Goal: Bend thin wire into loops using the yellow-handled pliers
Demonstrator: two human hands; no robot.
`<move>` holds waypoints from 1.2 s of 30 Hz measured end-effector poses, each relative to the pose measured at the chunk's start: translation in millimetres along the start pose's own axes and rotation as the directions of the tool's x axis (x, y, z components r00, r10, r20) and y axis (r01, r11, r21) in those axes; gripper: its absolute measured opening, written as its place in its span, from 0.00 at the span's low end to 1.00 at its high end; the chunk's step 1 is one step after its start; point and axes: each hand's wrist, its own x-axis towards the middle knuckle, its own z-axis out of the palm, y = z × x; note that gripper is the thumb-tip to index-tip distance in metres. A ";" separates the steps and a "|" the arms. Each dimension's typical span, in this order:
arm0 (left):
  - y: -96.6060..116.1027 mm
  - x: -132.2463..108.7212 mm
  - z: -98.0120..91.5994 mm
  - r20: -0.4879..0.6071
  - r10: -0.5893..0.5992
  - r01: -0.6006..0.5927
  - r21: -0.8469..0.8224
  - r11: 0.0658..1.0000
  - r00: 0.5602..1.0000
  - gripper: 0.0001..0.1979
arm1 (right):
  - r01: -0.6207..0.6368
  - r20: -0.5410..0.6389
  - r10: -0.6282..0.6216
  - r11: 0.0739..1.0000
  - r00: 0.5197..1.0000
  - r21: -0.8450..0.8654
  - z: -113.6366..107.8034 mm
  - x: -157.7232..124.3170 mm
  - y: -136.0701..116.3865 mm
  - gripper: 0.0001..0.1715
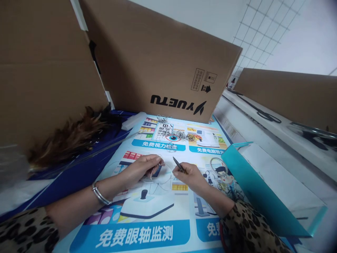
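Thin silvery wire (pixel 168 166) runs in a loose loop between my two hands, with fine strands hanging below. My left hand (pixel 143 170) pinches it between thumb and fingers. In my right hand (pixel 191 176) is a slim dark pointed tool (pixel 178 164), its tip angled up and to the left; its exact kind cannot be made out. The right fingertips also meet the wire's right end. Beyond the hands, several small tangles of wire (pixel 180 134) lie on the printed sheet (pixel 181 219).
An upright cardboard box (pixel 163 63) walls off the back. Brown feathers (pixel 71 137) lie at left. A teal box (pixel 273 196) stands at right, near a wire coil (pixel 218 166) and tangled wires (pixel 234 192). Scissors (pixel 265 115) rest on a white ledge.
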 end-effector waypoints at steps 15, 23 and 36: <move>4.8 -1.5 -7.1 0.250 -0.095 0.041 0.213 0.976 0.964 0.22 | -0.020 0.137 0.026 0.999 0.990 -0.048 4.3 -3.1 -2.7 0.16; 6.3 -0.3 -9.0 0.257 -0.088 -0.018 0.384 0.923 0.962 0.22 | 0.050 0.113 -0.026 0.974 0.993 -0.221 5.5 -3.5 0.8 0.14; -4.7 9.3 -13.4 0.051 0.192 -0.137 0.874 0.466 0.980 0.10 | 0.145 0.061 -0.158 0.600 0.986 -0.787 10.4 3.2 7.5 0.10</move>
